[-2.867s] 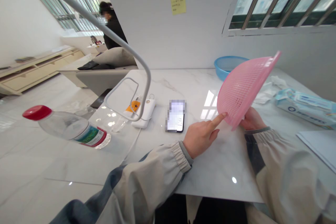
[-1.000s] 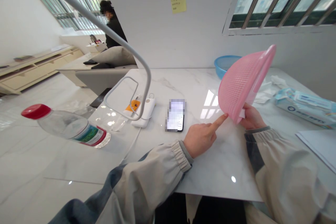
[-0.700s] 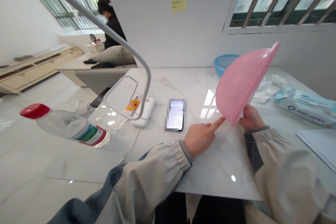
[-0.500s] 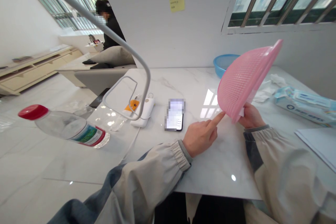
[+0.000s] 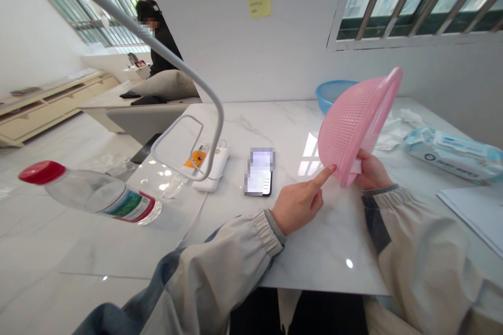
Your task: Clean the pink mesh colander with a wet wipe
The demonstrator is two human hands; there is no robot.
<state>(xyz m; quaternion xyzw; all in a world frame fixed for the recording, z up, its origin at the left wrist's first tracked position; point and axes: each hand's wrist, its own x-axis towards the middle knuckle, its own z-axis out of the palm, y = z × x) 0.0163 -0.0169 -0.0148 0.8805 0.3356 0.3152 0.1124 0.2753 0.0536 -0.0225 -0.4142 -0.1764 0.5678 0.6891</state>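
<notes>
A pink colander (image 5: 340, 125) is held on its side above the white table, its round mesh outside facing left and its rim to the right. My right hand (image 5: 373, 170) grips its lower edge on the rim side, fingers bent. A small white piece (image 5: 356, 166), like a wipe or tissue, shows between that hand and the colander. My left hand (image 5: 297, 204) has its index finger stretched out, the tip touching the colander's lower outside. Its other fingers are curled and partly hidden. Behind the colander stands a blue basin (image 5: 328, 97), partly covered by it.
A phone (image 5: 259, 172) lies left of my hands. Further left are a white device (image 5: 214, 170), a grey bent tube stand (image 5: 220, 110) and a red-capped bottle (image 5: 98, 191). A wipes pack (image 5: 451, 152), crumpled tissues (image 5: 389, 136) and paper (image 5: 471, 214) are at right. A person (image 5: 163, 47) sits beyond.
The colander has turned and tipped slightly, so more of its inner side and the white piece show. My left index finger stays against it. The whole view has shifted a little.
</notes>
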